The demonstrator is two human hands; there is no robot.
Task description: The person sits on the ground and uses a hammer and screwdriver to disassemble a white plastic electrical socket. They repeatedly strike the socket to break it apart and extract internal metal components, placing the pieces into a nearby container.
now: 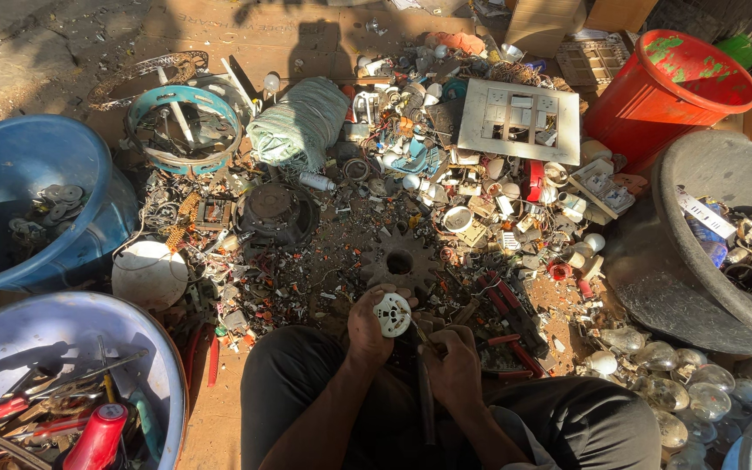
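My left hand point(369, 328) grips a small round white plastic fitting point(393, 314) with several holes in its face, held up in front of my knees. My right hand point(452, 361) is closed around the dark handle of a thin tool point(426, 396) whose tip points at the fitting. Both hands hover over a ground heap of broken electrical scrap. Just beyond them lies a rusty toothed gear wheel point(400, 260).
A blue tub point(19, 161) with metal washers sits left, a pale basin point(145, 361) with red-handled tools bottom left, a red bucket point(654, 104) top right, a grey basin point(672, 261) right. Clear glass bulbs point(672, 383) lie at lower right, a white dome point(149, 274) left.
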